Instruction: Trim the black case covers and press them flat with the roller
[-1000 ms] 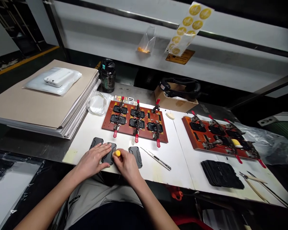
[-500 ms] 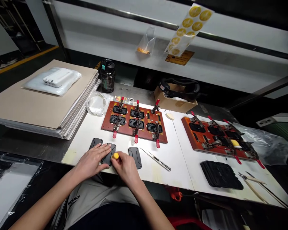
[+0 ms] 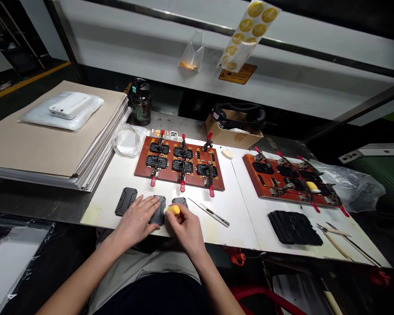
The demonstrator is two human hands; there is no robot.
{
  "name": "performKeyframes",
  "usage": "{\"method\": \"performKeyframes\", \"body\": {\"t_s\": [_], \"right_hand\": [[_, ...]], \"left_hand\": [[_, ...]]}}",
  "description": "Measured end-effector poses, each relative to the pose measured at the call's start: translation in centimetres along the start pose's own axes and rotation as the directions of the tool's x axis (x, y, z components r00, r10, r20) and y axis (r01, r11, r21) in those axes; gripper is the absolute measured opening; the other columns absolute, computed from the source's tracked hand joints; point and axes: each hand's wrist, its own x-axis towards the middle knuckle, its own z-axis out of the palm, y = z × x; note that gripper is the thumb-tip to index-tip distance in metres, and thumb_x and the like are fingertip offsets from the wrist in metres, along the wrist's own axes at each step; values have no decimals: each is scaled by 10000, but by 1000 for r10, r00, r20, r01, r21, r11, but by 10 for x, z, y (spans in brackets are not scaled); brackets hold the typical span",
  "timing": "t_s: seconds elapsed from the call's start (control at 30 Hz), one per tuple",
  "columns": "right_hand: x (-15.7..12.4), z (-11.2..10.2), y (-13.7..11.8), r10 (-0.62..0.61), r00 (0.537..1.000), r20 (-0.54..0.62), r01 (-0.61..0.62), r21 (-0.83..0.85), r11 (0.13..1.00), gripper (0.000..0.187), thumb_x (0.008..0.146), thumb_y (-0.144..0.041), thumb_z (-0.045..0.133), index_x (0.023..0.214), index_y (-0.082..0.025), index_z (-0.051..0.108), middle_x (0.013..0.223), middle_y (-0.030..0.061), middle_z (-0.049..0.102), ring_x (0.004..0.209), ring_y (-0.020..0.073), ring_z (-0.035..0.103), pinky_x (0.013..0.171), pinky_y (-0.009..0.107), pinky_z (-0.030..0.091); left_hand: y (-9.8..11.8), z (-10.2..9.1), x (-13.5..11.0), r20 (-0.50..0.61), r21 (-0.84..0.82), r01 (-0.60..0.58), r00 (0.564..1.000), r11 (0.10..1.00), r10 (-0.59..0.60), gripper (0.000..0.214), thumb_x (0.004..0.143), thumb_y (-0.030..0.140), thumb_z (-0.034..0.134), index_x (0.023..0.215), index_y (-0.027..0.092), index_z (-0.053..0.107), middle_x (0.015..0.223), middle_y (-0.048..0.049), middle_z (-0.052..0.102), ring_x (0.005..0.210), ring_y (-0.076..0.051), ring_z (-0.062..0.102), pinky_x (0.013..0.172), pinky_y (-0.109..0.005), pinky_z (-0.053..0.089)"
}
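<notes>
My left hand [image 3: 138,219] lies with its fingers stretched over a dark grey plate [image 3: 159,213], pressing it to the white work surface. In my right hand [image 3: 188,228], a small yellow block with a pale underside [image 3: 174,210] is pinched between thumb and fingers, just off the right edge of that plate. Whether the block touches the plate, I cannot tell. A similar grey plate [image 3: 126,201] lies to the left. Another grey plate [image 3: 180,201] shows only its top end, the rest being behind my right hand.
A slim knife-like tool [image 3: 210,212] lies right of my hands. Beyond is a red-brown clamp board [image 3: 180,175] holding black parts; a second board [image 3: 265,194] stands right, near a stack of black parts [image 3: 295,228]. Cardboard sheets [image 3: 95,144] are piled at left.
Both hands have shifted right, and the plate under my left hand has moved away from the left plate. The yellow block has tipped and shows more of its side. The camera view has shifted slightly.
</notes>
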Motion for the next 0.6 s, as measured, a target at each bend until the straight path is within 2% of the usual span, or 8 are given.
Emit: {"method": "performKeyframes", "body": {"t_s": [0.07, 0.13, 0.23, 0.3, 0.37, 0.43, 0.53, 0.6], "right_hand": [[4, -10, 4, 9, 996, -90, -6, 33, 999, 291, 898, -453, 610, 1032, -204, 677, 705, -18, 570, 613, 136, 489, 587, 227, 416], [6, -20, 9, 12, 987, -160, -8, 22, 1000, 306, 901, -469, 610, 1041, -204, 673, 722, -19, 567, 622, 134, 470, 600, 227, 410], [5, -29, 13, 15, 981, -194, -19, -17, 1000, 305, 901, -478, 613, 1023, -205, 670, 690, -31, 523, 606, 131, 441, 580, 227, 380], [5, -22, 10, 4, 991, -137, -9, -34, 999, 299, 909, -476, 604, 1014, -204, 670, 668, -34, 510, 588, 132, 441, 557, 228, 363], [9, -4, 2, -41, 999, -25, 39, -59, 997, 268, 921, -449, 593, 1021, -213, 670, 657, -35, 533, 574, 134, 468, 551, 228, 363], [18, 23, -10, -125, 988, 95, 134, -102, 986, 218, 933, -398, 586, 1041, -225, 662, 695, -28, 602, 596, 136, 531, 581, 227, 385], [37, 67, -29, -238, 945, 223, 291, -244, 925, 180, 938, -339, 587, 1073, -229, 635, 848, 5, 698, 718, 154, 630, 652, 227, 409], [47, 89, -37, -254, 929, 269, 343, -367, 865, 154, 939, -314, 582, 1050, -216, 624, 889, 28, 710, 755, 171, 649, 648, 234, 395]], "left_hand": [[15, 0, 3, -18, -3, 14, 1000, 1000, -14, 678, 899, 375, 655, 1503, 233, 382, 1580, -103, 405, 1440, -290, 399, 1203, -544, 318], [16, -7, -4, -60, -6, 45, 997, 999, -45, 684, 920, 412, 621, 1524, 247, 346, 1599, -99, 371, 1448, -298, 383, 1204, -543, 314], [-12, -23, -28, -146, 5, 159, 977, 987, -157, 677, 936, 495, 568, 1533, 282, 329, 1599, -74, 375, 1446, -302, 386, 1212, -528, 307], [-40, -29, -45, -126, 15, 212, 970, 977, -208, 697, 941, 509, 551, 1549, 288, 293, 1613, -70, 349, 1455, -302, 374, 1206, -530, 319], [-62, -30, -57, -68, 10, 207, 976, 978, -206, 703, 956, 497, 531, 1565, 290, 248, 1627, -65, 321, 1468, -283, 356, 1202, -522, 333], [-72, -27, -63, -48, -8, 197, 979, 980, -198, 695, 970, 483, 514, 1571, 287, 227, 1630, -63, 313, 1476, -264, 343, 1206, -514, 331], [-74, -21, -62, -93, -44, 205, 974, 978, -208, 689, 959, 465, 543, 1563, 290, 259, 1615, -65, 348, 1471, -270, 353, 1203, -523, 333], [-72, -20, -61, -125, -63, 205, 969, 977, -211, 685, 945, 439, 572, 1552, 293, 291, 1595, -61, 386, 1458, -269, 375, 1194, -518, 350]]}}
